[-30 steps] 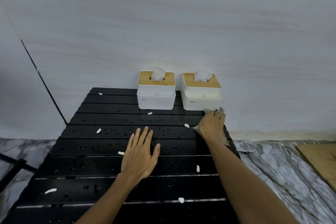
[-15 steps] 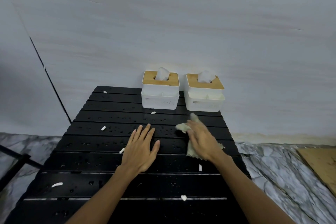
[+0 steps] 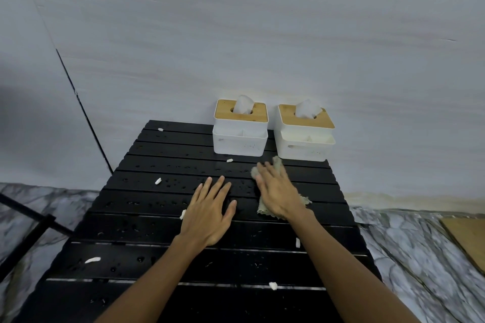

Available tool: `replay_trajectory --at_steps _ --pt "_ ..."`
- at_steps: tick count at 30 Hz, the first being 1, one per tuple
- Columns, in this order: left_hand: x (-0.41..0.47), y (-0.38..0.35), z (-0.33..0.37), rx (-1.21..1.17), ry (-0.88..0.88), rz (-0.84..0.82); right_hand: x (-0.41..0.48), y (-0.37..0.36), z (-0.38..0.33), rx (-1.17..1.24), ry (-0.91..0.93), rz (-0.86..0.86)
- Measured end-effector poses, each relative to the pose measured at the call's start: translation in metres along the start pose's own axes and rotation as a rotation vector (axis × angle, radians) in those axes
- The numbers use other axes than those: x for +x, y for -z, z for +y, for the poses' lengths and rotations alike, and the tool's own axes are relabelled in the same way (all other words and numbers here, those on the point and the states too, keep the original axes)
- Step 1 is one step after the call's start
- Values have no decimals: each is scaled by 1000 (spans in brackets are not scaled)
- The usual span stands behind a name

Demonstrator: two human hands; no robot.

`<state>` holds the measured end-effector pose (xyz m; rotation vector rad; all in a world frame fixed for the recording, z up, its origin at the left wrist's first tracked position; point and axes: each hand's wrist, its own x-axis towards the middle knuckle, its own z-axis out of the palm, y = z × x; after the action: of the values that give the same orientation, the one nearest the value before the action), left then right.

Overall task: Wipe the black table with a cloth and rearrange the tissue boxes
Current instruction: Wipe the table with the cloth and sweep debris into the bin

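I pressed my flat right hand [image 3: 278,193] on the grey cloth [image 3: 265,211] to wipe the wet black table [image 3: 147,220], while my open left hand [image 3: 208,214] lay flat, probably steadying it.

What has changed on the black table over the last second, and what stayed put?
The right hand, pressing the cloth flat, swept it from the table's far right edge by the right tissue box leftward and nearer, toward the middle. The left hand stayed flat on the black table. Both boxes, the left tissue box too, and the white scraps have not moved.
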<state>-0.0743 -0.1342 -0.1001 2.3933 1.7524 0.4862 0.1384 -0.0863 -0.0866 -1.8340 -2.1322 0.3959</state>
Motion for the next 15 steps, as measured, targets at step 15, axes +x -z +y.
replay_trajectory --at_steps 15 --pt "-1 4 -4 3 2 2 7 2 34 -25 -353 293"
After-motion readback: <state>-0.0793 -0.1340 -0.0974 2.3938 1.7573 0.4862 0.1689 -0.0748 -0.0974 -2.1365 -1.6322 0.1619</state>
